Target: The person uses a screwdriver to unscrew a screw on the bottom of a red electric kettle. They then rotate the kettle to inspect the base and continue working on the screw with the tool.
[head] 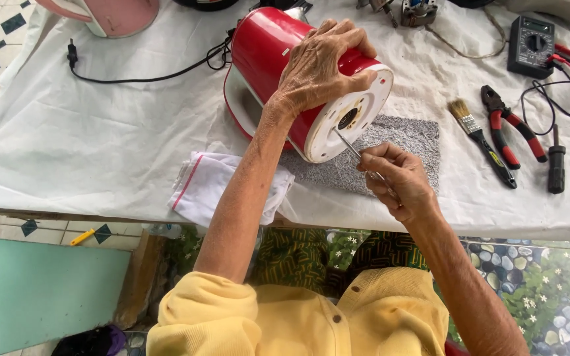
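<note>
White-covered bench (87, 132), tools off at the right. Red kettle (278, 53) lies tipped on its side at center frame, left hand (318, 66) clamped over its base end. Right hand (397, 178) just below pinches a thin screwdriver (349, 146), tip at the white underside.

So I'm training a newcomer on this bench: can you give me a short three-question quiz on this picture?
1. True or false: the left hand steadies the red kettle lying on its side.
2. What does the right hand hold? A) paintbrush B) thin metal tool C) pliers
3. Which tool lies between the grey mat and the red-handled pliers?

Key: 1 true. 2 B, the thin metal tool. 3 the paintbrush.
</note>
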